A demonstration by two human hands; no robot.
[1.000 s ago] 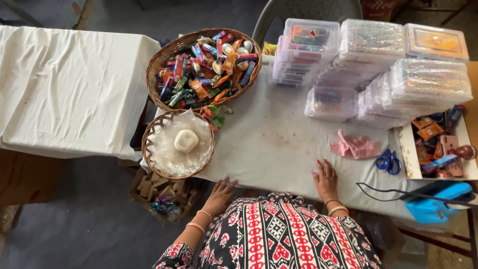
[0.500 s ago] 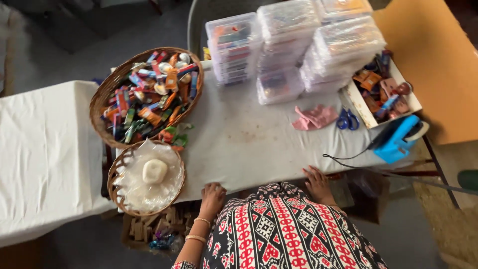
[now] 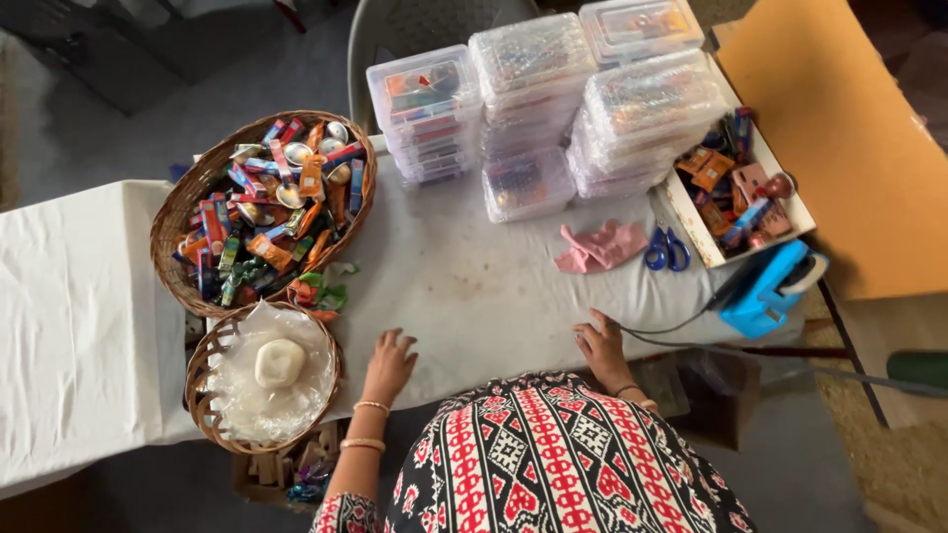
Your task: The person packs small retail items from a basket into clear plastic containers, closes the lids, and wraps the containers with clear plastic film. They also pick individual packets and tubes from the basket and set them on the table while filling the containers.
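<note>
Both hands rest flat on the white-covered table at its near edge, fingers spread and holding nothing. The left hand lies just right of the small wicker basket, which holds a pale lump on thin clear plastic. The lump looks soft and light, best pinched gently at its sides. The right hand touches a black cable.

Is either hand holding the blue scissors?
No, the blue scissors lie untouched beside the pink cloth; both hands rest flat on the table.
</note>
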